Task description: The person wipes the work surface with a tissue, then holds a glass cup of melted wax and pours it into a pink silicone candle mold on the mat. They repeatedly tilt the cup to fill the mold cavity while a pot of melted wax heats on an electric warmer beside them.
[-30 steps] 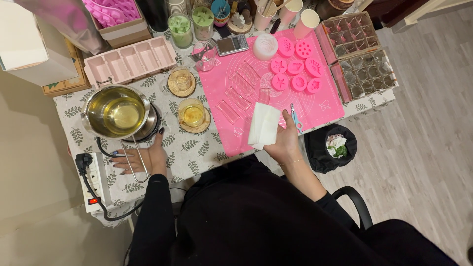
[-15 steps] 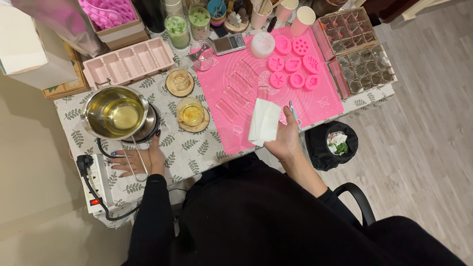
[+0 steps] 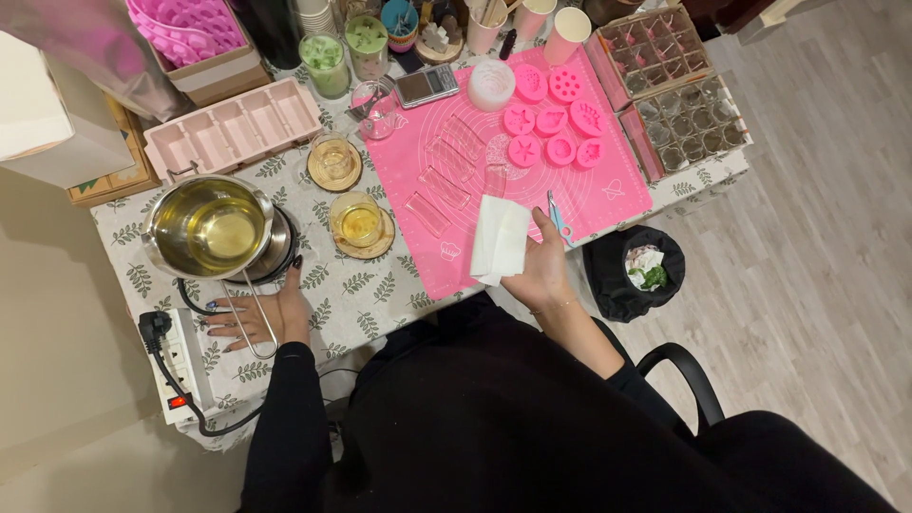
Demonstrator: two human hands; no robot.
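Left hand (image 3: 261, 318) lies flat, fingers spread, on the leaf-print tablecloth (image 3: 380, 290) beside the pot's wire handle (image 3: 255, 318), gripping nothing. Right hand (image 3: 539, 271) pinches a folded white cloth (image 3: 499, 240) over the near edge of the pink mat (image 3: 494, 161). Farther: steel pot (image 3: 209, 228) of yellow liquid, round pink moulds (image 3: 556, 119).

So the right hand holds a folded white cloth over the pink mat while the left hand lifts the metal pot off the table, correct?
Not quite. In the head view the left hand rests flat on the table by the metal pot handle, lifting nothing. The right hand does hold the folded white cloth over the pink mat.
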